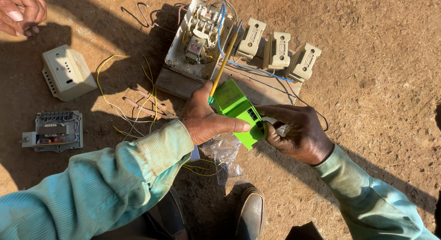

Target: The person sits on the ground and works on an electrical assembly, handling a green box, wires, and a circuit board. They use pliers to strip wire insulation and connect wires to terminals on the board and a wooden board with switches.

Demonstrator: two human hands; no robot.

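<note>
My left hand (205,117) grips a bright green box-shaped electrical device (237,108) together with a yellow-handled screwdriver (223,65) that points away toward the board. My right hand (294,129) holds the same green device from the right, fingers at its dark front face. Both hands hover over the dirt ground just in front of a wooden board (257,86). On the board sit a cream contactor unit (200,28) and three cream fuse holders (277,50), joined by blue and other wires.
A cream plastic cover (67,72) and an open grey device base (56,129) lie at the left. Loose yellow wires (138,97) trail over the ground. A clear plastic bag (225,155) lies under my hands. Another person's hand (20,12) shows top left. My shoe (250,212) is below.
</note>
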